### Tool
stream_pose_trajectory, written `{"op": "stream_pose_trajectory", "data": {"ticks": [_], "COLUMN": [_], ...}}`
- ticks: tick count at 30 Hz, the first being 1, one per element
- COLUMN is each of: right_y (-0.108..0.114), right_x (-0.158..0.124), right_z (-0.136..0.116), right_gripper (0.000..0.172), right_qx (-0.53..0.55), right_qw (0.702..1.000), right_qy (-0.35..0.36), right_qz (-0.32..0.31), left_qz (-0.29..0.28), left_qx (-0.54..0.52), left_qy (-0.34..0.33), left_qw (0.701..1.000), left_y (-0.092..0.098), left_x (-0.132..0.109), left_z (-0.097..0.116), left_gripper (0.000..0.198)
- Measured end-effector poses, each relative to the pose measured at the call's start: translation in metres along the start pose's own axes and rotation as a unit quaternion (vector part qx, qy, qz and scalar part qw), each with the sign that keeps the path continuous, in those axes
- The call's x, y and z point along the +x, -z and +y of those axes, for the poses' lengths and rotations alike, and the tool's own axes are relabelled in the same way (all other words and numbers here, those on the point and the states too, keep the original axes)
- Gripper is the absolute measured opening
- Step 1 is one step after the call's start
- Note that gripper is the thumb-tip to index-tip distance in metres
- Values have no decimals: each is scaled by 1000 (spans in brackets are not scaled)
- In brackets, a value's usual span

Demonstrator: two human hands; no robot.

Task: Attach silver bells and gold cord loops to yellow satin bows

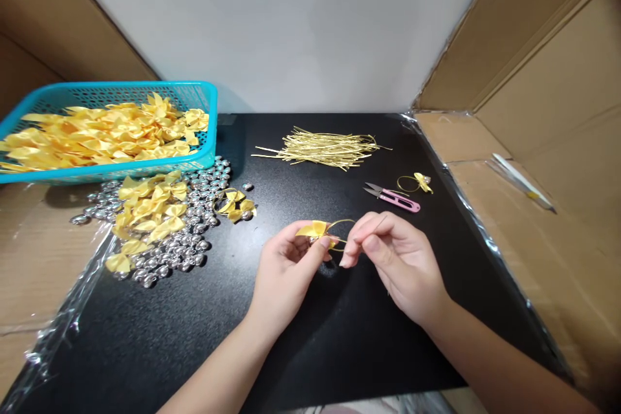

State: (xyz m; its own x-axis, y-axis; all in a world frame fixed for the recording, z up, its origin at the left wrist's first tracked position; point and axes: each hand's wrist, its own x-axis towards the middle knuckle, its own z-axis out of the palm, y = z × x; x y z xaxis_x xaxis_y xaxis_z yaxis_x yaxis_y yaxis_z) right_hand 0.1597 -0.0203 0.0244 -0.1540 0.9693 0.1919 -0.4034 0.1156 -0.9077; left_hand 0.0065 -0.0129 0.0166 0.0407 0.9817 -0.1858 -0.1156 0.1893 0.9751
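Between the thumb and fingers of my left hand (291, 265) is a yellow ribbon bow (313, 229), with a bit of silver showing under it. A thin gold cord (343, 221) curves out from the bow in a loop towards my right hand (398, 262). The fingers of my right hand are pinched on the cord, and a thin end sticks up past them. Pink thread snips (394, 198) lie on the black table just beyond my right hand. A bow with a looped gold cord (421, 182) lies beyond the snips.
A turquoise basket (212, 123) full of yellow bows stands at the back left. Silver bells (167, 257) and loose bows (152, 204) are heaped before it. Corded bows (236, 206) lie beside them. Gold cords (330, 147) are bundled at the back. Cardboard (548, 116) walls the right side.
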Motion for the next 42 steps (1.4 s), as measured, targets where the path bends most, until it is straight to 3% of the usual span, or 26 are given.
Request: {"op": "stream_pose_trajectory", "data": {"ticks": [4, 13, 19, 24, 28, 33, 37, 42], "right_y": [-3, -2, 3, 2, -2, -2, -1, 2], "right_x": [-2, -6, -5, -2, -3, -5, -4, -4], "right_z": [0, 2, 1, -4, -6, -5, -5, -9], "right_gripper": [11, 12, 12, 11, 11, 9, 10, 13], "right_qx": [-52, -196, -290, -213, -186, -185, -215, -294], "right_qw": [998, 975, 949, 977, 982, 982, 975, 941], "right_qy": [15, 91, 124, 14, -8, -21, 9, 124], "right_qz": [-16, -47, 9, -24, 3, -19, -58, -115], "left_qz": [-7, -57, -100, -86, -76, -91, -106, -92], "left_qx": [75, 201, 104, 30, 13, 16, 24, -5], "left_qy": [-58, -118, -55, 1, 15, 19, 26, 32], "left_qw": [995, 971, 988, 996, 997, 996, 994, 995], "left_y": [-1, 0, 1, 1, 1, -1, -1, 0], "left_x": [-2, -2, -1, 3, 5, 4, 2, 4], "left_z": [-1, -9, -6, -4, -5, -5, -4, -1], "left_gripper": [8, 24, 25, 19, 17, 17, 17, 15]}}
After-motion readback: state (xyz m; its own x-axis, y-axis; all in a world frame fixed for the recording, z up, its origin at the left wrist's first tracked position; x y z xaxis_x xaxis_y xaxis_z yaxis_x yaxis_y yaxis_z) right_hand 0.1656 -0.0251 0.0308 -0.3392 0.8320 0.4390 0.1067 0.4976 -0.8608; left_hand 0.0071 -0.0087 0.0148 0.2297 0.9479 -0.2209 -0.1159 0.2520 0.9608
